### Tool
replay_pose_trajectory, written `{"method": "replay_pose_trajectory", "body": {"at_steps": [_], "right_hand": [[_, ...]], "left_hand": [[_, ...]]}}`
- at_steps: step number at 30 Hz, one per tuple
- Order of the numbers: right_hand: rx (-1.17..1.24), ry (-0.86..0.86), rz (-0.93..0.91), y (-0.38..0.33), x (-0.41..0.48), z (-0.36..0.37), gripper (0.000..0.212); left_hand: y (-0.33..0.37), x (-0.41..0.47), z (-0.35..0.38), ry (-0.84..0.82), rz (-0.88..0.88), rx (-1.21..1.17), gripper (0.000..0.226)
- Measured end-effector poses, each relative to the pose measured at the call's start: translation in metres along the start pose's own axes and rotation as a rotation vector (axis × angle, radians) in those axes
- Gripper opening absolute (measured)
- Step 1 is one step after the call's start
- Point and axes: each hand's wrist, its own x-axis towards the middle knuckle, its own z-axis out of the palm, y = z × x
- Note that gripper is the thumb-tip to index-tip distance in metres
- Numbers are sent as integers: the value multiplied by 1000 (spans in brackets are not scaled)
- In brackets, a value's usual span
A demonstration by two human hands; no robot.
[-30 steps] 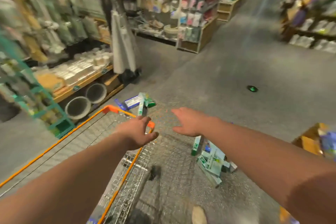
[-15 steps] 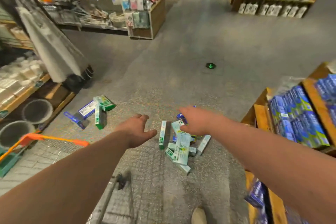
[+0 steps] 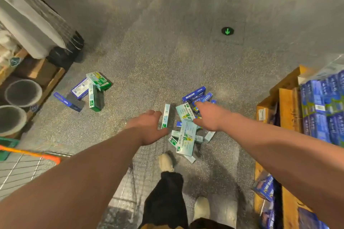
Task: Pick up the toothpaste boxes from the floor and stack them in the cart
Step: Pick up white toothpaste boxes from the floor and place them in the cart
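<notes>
The step in hand looks like the gather. It would go best with both palms brought in from either side of the heap of toothpaste boxes [image 3: 186, 135], several long boxes squared together and lifted as one bundle, so they lie flat in the cart [image 3: 29, 153], which stands near and to the left of the left hand [image 3: 149, 126]. That hand hangs spread, fingers relaxed, holding nothing, its fingertips just beside a narrow white-green box [image 3: 166, 116]. The right hand [image 3: 210, 117] is likewise spread and empty, over the heap's right side near the blue boxes [image 3: 194, 94]. Whether either hand touches a box I cannot tell. A second cluster [image 3: 95, 89] lies well left of the left hand
</notes>
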Motion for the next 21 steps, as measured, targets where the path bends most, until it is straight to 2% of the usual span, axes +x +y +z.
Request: {"method": "replay_pose_trajectory", "body": {"at_steps": [3,6,9,11,13,16,17,19,21], "right_hand": [[82,4,65,15,46,7,49],[161,-8,158,31,98,24,50],[304,12,293,51,155,55,57],[395,-2,377,70,197,91,56],[467,-53,441,90,238,138,47],[567,-136,491,117,293,214,25],[592,-161,496,124,310,240,26],[652,-203,546,139,341,290,47],[722,-220,639,152,367,339,58]], "left_hand": [[-15,62,8,-41,21,16,90],[-24,134,25,-72,49,-12,81],[-28,208,60,-121,83,-37,85],[-29,257,98,-173,96,-46,75],[-31,303,143,-213,93,-41,65],[-37,366,212,-240,39,-27,62],[-40,384,235,-249,-3,-39,63],[-47,418,279,-255,-109,-52,64],[-54,447,316,-257,-203,-49,62]]}}
